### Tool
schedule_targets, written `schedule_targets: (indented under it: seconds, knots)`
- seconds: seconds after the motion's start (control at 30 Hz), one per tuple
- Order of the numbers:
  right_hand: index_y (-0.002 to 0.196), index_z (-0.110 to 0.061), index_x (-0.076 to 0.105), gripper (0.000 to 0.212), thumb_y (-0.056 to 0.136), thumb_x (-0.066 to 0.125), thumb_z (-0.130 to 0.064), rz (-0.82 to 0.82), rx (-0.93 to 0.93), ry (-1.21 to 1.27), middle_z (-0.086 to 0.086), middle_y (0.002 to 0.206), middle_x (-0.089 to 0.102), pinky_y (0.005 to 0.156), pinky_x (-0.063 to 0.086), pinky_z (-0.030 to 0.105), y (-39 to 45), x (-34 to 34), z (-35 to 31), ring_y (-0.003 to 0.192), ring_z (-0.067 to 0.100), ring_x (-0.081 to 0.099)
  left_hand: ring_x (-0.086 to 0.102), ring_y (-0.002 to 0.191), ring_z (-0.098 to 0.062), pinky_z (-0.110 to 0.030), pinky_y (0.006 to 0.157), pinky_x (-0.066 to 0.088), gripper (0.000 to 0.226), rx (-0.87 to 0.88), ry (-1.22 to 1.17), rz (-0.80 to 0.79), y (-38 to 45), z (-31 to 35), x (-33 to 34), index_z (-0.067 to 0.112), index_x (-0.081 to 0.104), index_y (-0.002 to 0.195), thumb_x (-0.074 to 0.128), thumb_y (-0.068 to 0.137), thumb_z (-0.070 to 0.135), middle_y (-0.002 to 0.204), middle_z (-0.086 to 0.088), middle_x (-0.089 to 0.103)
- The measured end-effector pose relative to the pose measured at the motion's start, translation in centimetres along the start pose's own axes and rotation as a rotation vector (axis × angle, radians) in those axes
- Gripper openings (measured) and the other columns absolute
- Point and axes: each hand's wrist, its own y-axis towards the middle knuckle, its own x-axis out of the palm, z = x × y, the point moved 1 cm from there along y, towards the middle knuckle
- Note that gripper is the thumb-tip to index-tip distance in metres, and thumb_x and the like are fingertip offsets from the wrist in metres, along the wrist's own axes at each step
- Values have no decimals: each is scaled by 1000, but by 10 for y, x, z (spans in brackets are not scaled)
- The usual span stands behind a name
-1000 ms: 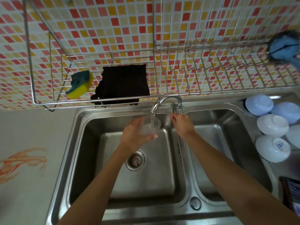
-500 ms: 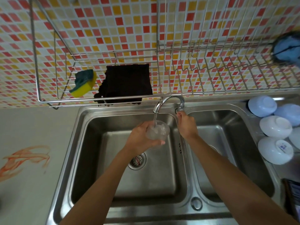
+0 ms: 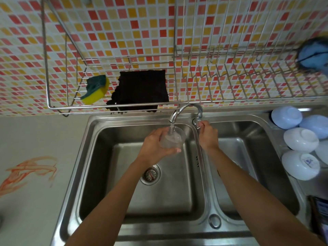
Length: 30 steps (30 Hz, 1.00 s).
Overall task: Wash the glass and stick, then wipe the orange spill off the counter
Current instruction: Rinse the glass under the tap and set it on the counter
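Note:
My left hand (image 3: 156,145) grips a clear glass (image 3: 173,138) and holds it under the faucet spout (image 3: 182,110), over the left sink basin (image 3: 99,157). Water runs from the spout into the glass. My right hand (image 3: 207,135) is closed around the tap handle at the faucet's base. An orange spill (image 3: 28,172) smears the grey counter left of the sink. I see no stick anywhere.
A wire rack (image 3: 53,107) on the tiled wall holds a yellow-green sponge (image 3: 95,90) and a dark cloth (image 3: 142,89). Several upturned white and blue bowls (image 3: 300,141) lie right of the right basin (image 3: 248,139). A blue object (image 3: 314,55) hangs at the rack's far right.
The glass has stayed under the running water in my left hand, tipping slightly. My right hand has settled onto the tap handle.

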Motion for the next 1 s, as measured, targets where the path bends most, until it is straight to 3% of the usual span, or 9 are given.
schedule_targets:
  seconds: [0.2,0.27,0.37,0.57,0.7,0.77,0.93,1.0]
  knots:
    - [128,-10,56,33,104,36,-21,-35,70,47,18,107,67,75,40,28,-8,-2,-3,98,35,62,59,105,-12,-27,91,51,85,-19,-29,60,-2,2,-7,25,53,130,90,55,43,119,6,61]
    - [134,-13,50,36,105,32,-24,-28,58,59,16,98,66,70,37,28,-24,-3,0,91,34,63,57,107,-11,-28,93,51,86,-1,-20,66,-6,4,-9,26,51,132,89,56,44,122,6,59]
    - [146,-20,37,42,104,32,-27,-63,48,44,12,86,65,67,46,34,-65,-3,8,77,28,63,57,108,-14,-32,95,51,87,19,3,50,-18,5,-10,23,50,133,89,57,44,123,2,59]
    - [140,-17,42,41,101,39,-29,-219,-26,-51,11,131,57,94,50,45,-172,20,28,110,32,60,49,106,-8,-20,90,39,82,-5,20,79,-57,-4,-12,21,49,132,89,61,36,119,6,50]
    - [149,-12,30,50,103,38,-29,-398,-75,-254,11,154,32,113,31,39,-228,38,42,141,28,32,48,105,-11,-18,92,37,80,-17,41,61,-85,-28,-13,19,52,127,91,58,24,118,1,46]
    - [150,-11,26,52,103,37,-29,-464,-96,-295,10,157,26,116,23,35,-249,44,47,146,25,21,46,104,-11,-22,96,39,80,-50,26,57,-97,-45,-11,18,51,127,91,58,20,118,2,42]
    - [149,-15,30,54,101,39,-38,-470,-130,-370,8,156,30,118,24,35,-273,53,52,145,23,26,47,112,-16,-22,96,40,86,-96,92,29,-126,-83,-3,19,46,133,90,60,21,128,-2,40]
    - [149,-14,30,56,100,40,-39,-456,-124,-386,8,156,30,118,23,35,-272,54,51,145,23,26,49,114,-19,-31,99,43,86,-96,168,11,-135,-96,0,23,44,134,89,60,26,131,-1,42]
